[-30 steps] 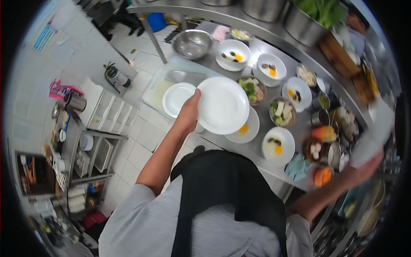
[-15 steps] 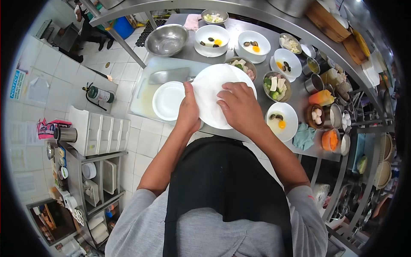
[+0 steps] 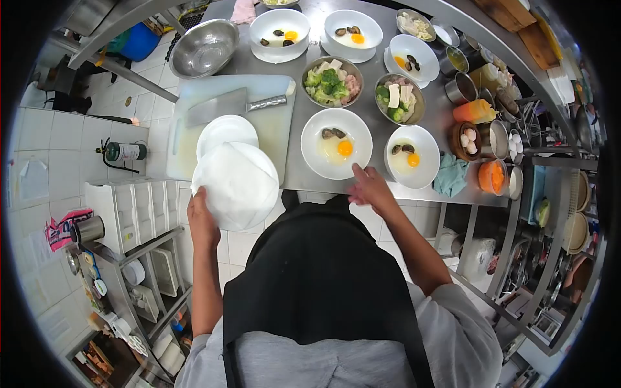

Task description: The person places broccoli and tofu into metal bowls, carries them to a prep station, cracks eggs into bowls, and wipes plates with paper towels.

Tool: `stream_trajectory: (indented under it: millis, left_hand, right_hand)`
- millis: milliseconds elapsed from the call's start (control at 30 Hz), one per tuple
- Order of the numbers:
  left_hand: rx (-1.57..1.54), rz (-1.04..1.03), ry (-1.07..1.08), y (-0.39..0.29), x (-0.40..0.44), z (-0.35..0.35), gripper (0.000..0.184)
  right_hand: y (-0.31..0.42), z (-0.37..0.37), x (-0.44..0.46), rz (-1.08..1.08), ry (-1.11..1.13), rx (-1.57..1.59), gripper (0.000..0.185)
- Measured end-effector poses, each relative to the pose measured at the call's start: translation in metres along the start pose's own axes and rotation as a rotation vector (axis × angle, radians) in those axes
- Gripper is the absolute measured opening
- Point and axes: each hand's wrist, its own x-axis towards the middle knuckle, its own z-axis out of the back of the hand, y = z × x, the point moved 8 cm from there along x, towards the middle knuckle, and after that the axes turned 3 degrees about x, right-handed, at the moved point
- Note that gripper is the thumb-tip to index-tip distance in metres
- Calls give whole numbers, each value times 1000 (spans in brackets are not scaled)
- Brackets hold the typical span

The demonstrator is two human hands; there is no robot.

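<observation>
My left hand (image 3: 204,216) grips the left edge of a white plate (image 3: 202,169) with a white paper sheet (image 3: 239,184) lying on it. This plate overlaps a second white plate (image 3: 223,132) on the cutting board. My right hand (image 3: 372,189) is empty, its fingers apart, at the near rim of a white bowl (image 3: 314,155). An egg yolk (image 3: 345,148) and dark mushroom-like pieces (image 3: 333,133) sit in that bowl. Just right of the hand is another white bowl (image 3: 401,178) with similar contents.
A cleaver (image 3: 217,107) lies on the cutting board (image 3: 275,145). Metal bowls of broccoli and tofu (image 3: 331,84) stand behind the egg bowls. An empty metal bowl (image 3: 204,50) is at the back left. A green cloth (image 3: 451,174) and an orange squeeze bottle (image 3: 475,111) are on the right.
My left hand has carried the paper-topped plate left and toward me. My right hand has left the paper and moved right, beside an egg bowl. The view has shifted.
</observation>
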Motion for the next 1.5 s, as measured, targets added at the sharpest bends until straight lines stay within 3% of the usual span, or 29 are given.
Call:
stream_trajectory:
  millis: [67,200,267,300,367,467,600,700,800,933,1100,1200,1300,1367,1433,1500]
  left_hand:
    - [69,-73,39,-1,0,6,53]
    - [284,-109,109,-12,-14,-28,51]
    - [285,-97,220,20,-3,-50,51]
    - [377,-197,188,11,-13,-70,51]
    - [224,-6,284,49,-7,-112,51]
    - [-33,73,440,85,-10,-185,47]
    - [-107,160,423,140,12,-236,46]
    - [92,147,430,130,18,-243,47]
    - [81,105,452,152,35,-251,46]
    - [-38,222,507,131,22,-250,48]
    - [-128,460,528,120,21,-249,55]
    - [-175,443,619,115,25,-256,55]
    - [1,202,621,94,26,-243,57]
    - [155,-88,553,51,18,-206,63]
    - [344,-401,340,-2,17,-150,63]
    - [368,-580,4,-19,41,-81,57]
  right_hand:
    - [-9,-7,38,208,-98,48,55]
    - [-5,-2,38,173,-155,98,40]
    - [2,7,20,107,-138,122,37]
    - [13,13,2,106,-165,129,36]
    - [31,19,-21,117,-78,176,37]
    - [36,32,-30,90,-95,151,39]
    - [32,28,-25,100,-111,154,43]
    - [20,17,-12,81,-106,149,43]
    - [12,6,-3,46,-71,169,43]
    - [-10,4,21,-30,-72,223,41]
    - [0,6,20,45,-107,206,37]
    - [1,3,25,59,-65,207,33]
    - [1,6,12,-13,-71,63,36]
    - [10,14,-7,-11,-17,-139,42]
    - [16,31,-28,64,113,-397,50]
    - [40,61,-60,240,153,-469,49]
